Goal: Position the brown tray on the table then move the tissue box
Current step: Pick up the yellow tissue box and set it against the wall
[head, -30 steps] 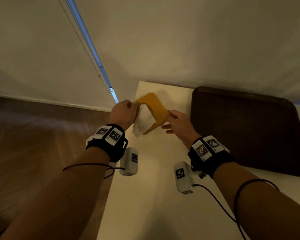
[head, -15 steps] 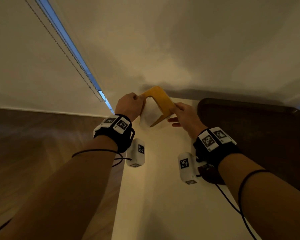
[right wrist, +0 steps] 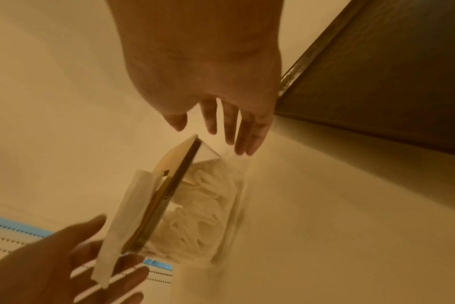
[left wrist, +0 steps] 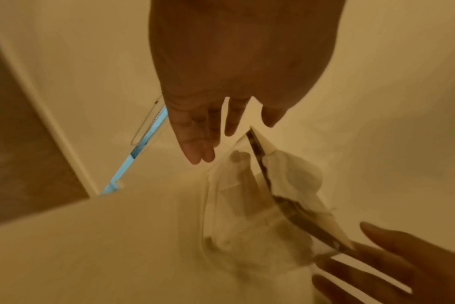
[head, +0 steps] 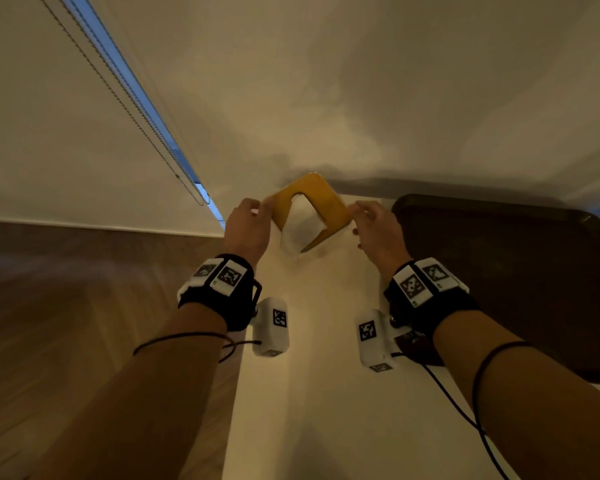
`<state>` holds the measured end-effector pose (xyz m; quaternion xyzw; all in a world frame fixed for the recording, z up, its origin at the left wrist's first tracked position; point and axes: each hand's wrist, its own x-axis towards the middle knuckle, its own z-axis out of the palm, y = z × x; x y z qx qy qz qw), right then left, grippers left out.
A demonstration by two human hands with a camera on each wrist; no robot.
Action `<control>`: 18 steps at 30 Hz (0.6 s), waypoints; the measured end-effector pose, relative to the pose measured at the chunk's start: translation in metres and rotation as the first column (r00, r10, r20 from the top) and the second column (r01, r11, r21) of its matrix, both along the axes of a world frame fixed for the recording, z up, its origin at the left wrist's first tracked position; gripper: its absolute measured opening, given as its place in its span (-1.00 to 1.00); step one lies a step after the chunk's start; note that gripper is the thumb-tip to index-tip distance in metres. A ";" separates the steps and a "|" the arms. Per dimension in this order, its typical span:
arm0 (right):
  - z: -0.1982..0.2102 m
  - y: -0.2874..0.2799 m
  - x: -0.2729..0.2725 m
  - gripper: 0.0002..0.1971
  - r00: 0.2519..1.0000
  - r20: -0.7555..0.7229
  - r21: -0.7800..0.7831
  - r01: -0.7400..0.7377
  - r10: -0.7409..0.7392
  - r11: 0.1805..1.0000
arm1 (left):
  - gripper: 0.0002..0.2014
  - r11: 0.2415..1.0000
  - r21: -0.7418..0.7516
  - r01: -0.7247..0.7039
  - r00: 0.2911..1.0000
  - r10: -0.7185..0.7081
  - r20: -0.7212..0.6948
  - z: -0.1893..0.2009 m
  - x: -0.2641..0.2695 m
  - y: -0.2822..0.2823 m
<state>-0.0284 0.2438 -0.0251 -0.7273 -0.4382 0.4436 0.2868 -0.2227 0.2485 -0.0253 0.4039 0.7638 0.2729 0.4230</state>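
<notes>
Hands hold the tissue box [head: 310,211] between them at the far end of the table [head: 326,393] in the head view, left hand [head: 246,226] and right hand [head: 378,228] pinching its opposite corners, with the brown tray [head: 520,285] lying flat just to the right, while the left wrist view shows straight left fingers [left wrist: 200,148] beside the box [left wrist: 260,205], and the right wrist view shows straight right fingers [right wrist: 249,135] beside it [right wrist: 195,205].

Setting: a room in a home, most likely a living or bedroom space, though the dim, blurred views leave that open.
Floor: wood-look flooring [head: 66,306] running to a pale baseboard.
Window: a roller blind [head: 49,133] with a beaded pull chain [head: 125,109], a strip of blue daylight at its edge.
Furniture: a plain white table [head: 326,393] pushed against a bare cream wall [head: 361,81].
Household goods: a brown tray [head: 516,271] and a tissue box [head: 312,209] with an orange lid on the table.
</notes>
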 end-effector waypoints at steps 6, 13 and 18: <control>0.006 0.007 -0.003 -0.66 0.996 -0.052 0.115 0.083 -0.078 0.990 | -0.33 0.977 0.003 -0.212 0.960 0.207 0.187 -0.003 0.020 -0.046; 0.006 0.015 -0.014 -0.66 1.000 0.005 0.083 -0.024 0.024 0.996 | -0.05 0.988 0.027 -0.149 0.980 0.144 0.139 -0.009 0.046 -0.061; 0.003 0.015 -0.011 -0.70 0.997 0.039 0.088 -0.074 0.071 0.993 | -0.29 0.991 0.059 -0.121 0.983 0.111 0.148 -0.006 0.053 -0.058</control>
